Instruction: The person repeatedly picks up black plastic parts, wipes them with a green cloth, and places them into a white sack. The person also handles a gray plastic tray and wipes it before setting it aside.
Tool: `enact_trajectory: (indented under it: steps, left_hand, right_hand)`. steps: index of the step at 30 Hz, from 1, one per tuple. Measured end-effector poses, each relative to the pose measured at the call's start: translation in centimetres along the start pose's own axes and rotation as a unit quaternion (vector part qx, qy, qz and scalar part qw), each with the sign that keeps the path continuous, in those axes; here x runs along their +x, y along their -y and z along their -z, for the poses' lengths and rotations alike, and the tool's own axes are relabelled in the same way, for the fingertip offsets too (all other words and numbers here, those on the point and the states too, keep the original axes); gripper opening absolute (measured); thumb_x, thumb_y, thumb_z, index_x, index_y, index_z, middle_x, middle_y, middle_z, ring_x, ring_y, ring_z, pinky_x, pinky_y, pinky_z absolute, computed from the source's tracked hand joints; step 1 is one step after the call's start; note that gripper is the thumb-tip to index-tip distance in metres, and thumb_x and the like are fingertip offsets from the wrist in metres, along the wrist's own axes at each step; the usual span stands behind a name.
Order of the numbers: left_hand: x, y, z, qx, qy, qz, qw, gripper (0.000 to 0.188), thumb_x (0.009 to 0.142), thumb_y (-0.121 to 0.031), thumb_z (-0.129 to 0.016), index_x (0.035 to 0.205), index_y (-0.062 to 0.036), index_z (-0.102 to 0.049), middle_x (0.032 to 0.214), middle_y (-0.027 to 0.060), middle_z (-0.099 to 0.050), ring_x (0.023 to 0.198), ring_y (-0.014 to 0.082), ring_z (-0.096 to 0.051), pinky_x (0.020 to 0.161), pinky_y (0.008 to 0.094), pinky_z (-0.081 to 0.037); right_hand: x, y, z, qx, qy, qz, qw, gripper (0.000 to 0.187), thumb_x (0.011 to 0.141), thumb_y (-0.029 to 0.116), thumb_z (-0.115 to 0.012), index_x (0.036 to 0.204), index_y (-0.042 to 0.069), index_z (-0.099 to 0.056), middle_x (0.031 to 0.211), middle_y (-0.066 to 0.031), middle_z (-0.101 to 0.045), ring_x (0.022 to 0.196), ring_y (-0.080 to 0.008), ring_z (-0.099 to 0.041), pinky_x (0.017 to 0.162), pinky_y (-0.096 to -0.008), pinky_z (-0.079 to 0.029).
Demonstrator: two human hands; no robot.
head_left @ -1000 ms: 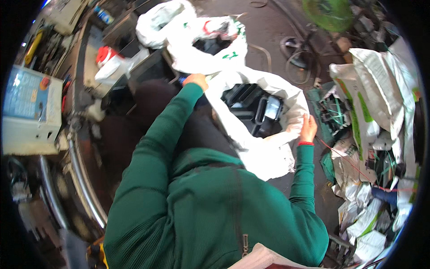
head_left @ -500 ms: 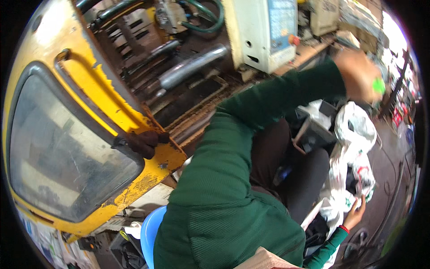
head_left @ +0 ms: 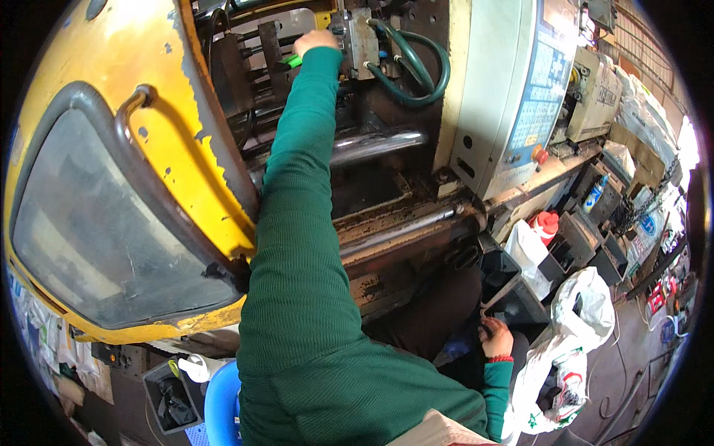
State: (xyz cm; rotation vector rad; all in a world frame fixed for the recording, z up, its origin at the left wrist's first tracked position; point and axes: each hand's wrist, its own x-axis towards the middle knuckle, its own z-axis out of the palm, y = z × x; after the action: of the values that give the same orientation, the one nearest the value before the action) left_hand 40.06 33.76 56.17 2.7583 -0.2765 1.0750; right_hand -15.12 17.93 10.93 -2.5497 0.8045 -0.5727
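Holding a bright green item point(head_left: 295, 62) inside an open machine point(head_left: 431, 30)

The left hand point(head_left: 316, 41) is stretched far forward at the end of a green sleeve point(head_left: 301, 201), and the bright green item is pinched in its grip, with one end left jutting out toward the left. What kind of item is held cannot be told at this size. It is held among dark bars and plates, to the left of a metal block point(head_left: 364, 49) to which dark green hoses point(head_left: 425, 97) are joined. Below the forearm, a polished bar point(head_left: 383, 146) is partly covered by the sleeve.

The right hand point(head_left: 497, 339), banded in red at the wrist, is held low by the legs, near a dark bin point(head_left: 517, 301). Its fingers are curled; whether anything is pinched in that grip cannot be told.

On the left, the machine is flanked by a yellow door point(head_left: 175, 149) fitted with a window and a bent handle. On the right, a control panel point(head_left: 539, 97) is mounted. White bags point(head_left: 584, 308) are gathered beside the bin, and a blue seat point(head_left: 223, 405) is partly seen at the lower edge.
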Motion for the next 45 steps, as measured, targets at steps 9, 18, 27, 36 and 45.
enact_trajectory:
  steps: [9, 18, 27, 36, 45]
  left_hand:
    - [4.5, 2.2, -9.7, 0.218, -0.006, -0.112, 0.969, 0.026, 0.09, -0.021, -0.047, 0.096, -0.014, -0.07, 0.098, 0.0052, -0.068, 0.088, 0.0247, -0.067, 0.064, 0.0411, -0.054]
    - [7.8, 3.2, -13.5, 0.189, -0.056, -0.134, 0.971, 0.023, 0.087, -0.022, -0.05, 0.092, -0.011, -0.07, 0.094, 0.0077, -0.065, 0.085, 0.0243, -0.065, 0.062, 0.043, -0.052]
    - [4.4, -3.8, -8.4, 0.091, 0.006, -0.027, 0.995, 0.026, 0.088, -0.02, -0.047, 0.1, -0.013, -0.069, 0.105, 0.0079, -0.065, 0.091, 0.0249, -0.066, 0.069, 0.0395, -0.054]
    - [-8.5, -2.6, 12.3, -0.089, -0.124, -0.092, 0.984, 0.041, 0.076, -0.034, -0.064, 0.105, -0.004, -0.064, 0.095, 0.0139, -0.067, 0.086, 0.0227, -0.066, 0.072, 0.0363, -0.052]
    - [-28.9, -0.5, 17.0, -0.651, 0.305, -0.213, 0.661, 0.03, 0.078, -0.023, -0.072, 0.096, -0.0041, -0.056, 0.065, -0.0038, -0.048, 0.054, 0.0046, -0.047, 0.046, 0.0196, -0.041]
  right_hand:
    - [1.3, -0.6, 1.0, 0.07, -0.03, -0.047, 0.996, 0.021, 0.073, 0.012, -0.069, 0.094, 0.009, -0.067, 0.098, -0.0089, -0.066, 0.09, -0.0275, -0.064, 0.079, -0.0346, -0.05]
    - [2.0, -1.8, 0.8, 0.017, 0.037, -0.062, 0.997, 0.022, 0.074, 0.015, -0.067, 0.095, 0.009, -0.066, 0.099, -0.0092, -0.066, 0.092, -0.0275, -0.062, 0.08, -0.0363, -0.049]
    - [2.6, -2.0, 0.2, 0.072, 0.006, -0.044, 0.996, 0.022, 0.074, 0.016, -0.067, 0.094, 0.008, -0.066, 0.097, -0.0113, -0.066, 0.091, -0.0295, -0.063, 0.08, -0.0372, -0.049]
    - [3.2, 0.9, 3.6, 0.373, -0.033, -0.086, 0.923, 0.054, 0.074, 0.008, -0.068, 0.126, 0.006, -0.052, 0.125, -0.011, -0.056, 0.113, -0.0227, -0.055, 0.086, -0.0316, -0.046]
    - [8.9, 17.1, 13.3, 0.623, -0.055, 0.259, 0.736, 0.111, 0.06, 0.029, -0.084, 0.146, 0.01, -0.017, 0.146, -0.0105, -0.028, 0.131, -0.0248, -0.033, 0.101, -0.0378, -0.033]
